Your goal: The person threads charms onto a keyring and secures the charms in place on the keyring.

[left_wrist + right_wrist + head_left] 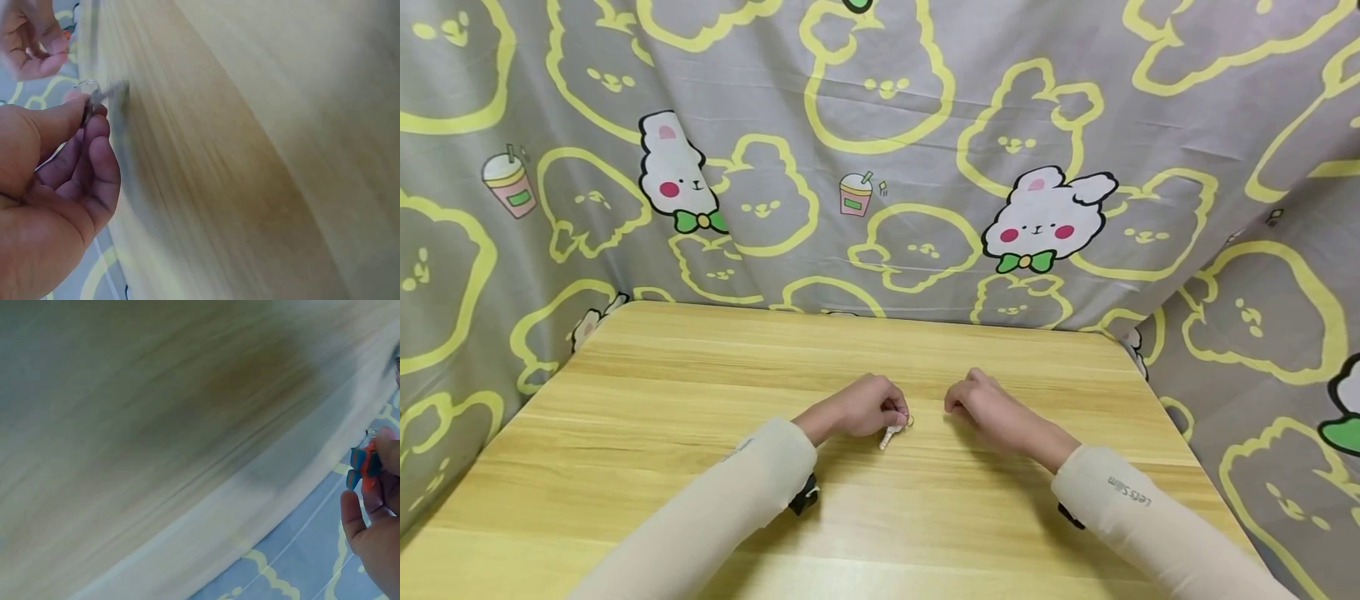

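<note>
My left hand is above the middle of the table, pinching a key between thumb and fingertips. The key's blade slants down toward me, and a thin metal ring sticks out beyond the fingertips in the left wrist view. To the right, a short gap away, my right hand has its fingers bent inward. In the right wrist view its thumb and fingers pinch a small orange and blue charm with a bit of metal at the top. The head view hides this charm behind the hand.
A light wood-grain table spreads under both hands. A grey curtain with yellow outlines and cartoon rabbits hangs along its back and both sides. Dark straps show under the pale sleeves.
</note>
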`<state>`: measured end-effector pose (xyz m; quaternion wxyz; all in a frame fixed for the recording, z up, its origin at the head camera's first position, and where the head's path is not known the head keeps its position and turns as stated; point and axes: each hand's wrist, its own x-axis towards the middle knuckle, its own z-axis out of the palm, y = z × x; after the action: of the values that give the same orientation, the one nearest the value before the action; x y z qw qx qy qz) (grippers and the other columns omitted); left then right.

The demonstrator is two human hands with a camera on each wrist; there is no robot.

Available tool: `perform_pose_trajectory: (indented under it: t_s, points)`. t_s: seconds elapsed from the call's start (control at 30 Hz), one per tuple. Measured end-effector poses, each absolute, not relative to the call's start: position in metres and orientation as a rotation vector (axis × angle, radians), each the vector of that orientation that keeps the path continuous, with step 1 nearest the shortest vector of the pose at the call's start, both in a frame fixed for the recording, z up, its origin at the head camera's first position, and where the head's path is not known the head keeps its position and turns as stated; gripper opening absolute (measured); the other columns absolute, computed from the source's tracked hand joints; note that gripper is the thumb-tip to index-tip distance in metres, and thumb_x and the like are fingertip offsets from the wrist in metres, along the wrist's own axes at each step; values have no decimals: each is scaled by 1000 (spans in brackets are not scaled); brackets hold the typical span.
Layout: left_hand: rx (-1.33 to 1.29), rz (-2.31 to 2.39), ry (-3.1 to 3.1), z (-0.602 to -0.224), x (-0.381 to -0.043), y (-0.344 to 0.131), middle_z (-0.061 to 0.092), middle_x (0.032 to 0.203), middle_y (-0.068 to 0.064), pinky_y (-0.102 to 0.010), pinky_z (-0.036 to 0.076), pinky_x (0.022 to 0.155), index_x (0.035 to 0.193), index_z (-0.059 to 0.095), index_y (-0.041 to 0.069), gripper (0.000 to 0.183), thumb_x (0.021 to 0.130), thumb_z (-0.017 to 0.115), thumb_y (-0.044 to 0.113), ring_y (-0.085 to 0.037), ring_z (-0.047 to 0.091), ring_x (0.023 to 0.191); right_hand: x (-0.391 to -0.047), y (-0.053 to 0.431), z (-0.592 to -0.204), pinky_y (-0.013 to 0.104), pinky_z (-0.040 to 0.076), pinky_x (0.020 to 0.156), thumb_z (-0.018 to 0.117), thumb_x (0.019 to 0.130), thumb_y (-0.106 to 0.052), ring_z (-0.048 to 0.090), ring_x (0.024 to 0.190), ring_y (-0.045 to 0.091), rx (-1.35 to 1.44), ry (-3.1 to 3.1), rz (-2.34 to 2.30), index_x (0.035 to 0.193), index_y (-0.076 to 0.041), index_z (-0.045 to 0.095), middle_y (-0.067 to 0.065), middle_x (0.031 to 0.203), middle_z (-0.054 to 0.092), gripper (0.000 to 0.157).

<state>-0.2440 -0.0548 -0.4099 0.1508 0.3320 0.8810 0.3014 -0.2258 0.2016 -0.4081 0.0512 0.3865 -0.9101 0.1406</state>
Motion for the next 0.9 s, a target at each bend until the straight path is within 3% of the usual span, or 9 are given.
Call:
perform_pose_trajectory:
  t_s: [0.23,0.37,0.7,0.9]
  points:
    - [883,1045,2504,-408,-242,-59,66,79,4,-24,45,63,97,74,11,16,105,61,15,-7,51,66,-225,192,-400,34,55,80,62,101,0,60,89,13,1081,-2799,976,103,-4,72,6,98,72,11]
    - [864,1174,2470,-403,-238,-60,64,80,2,-24,45,64,99,73,8,18,106,58,16,-8,51,68,-222,188,-397,37,58,73,61,102,-1,66,86,16,1009,-2773,1180,108,-2,72,12,104,73,12]
    - [746,1486,2361,-393,-233,-60,66,85,-3,-26,46,64,104,74,9,19,107,56,16,-13,55,72,-216,180,-390,29,50,59,65,102,-8,62,70,16,775,-2619,1395,108,-11,74,4,83,68,12]
    - [688,1637,2274,-389,-230,-62,69,93,-9,-30,49,69,107,74,7,20,107,55,13,-19,56,78,-214,175,-383,29,51,62,66,102,-14,63,70,17,743,-2562,1500,107,-11,75,5,83,69,11]
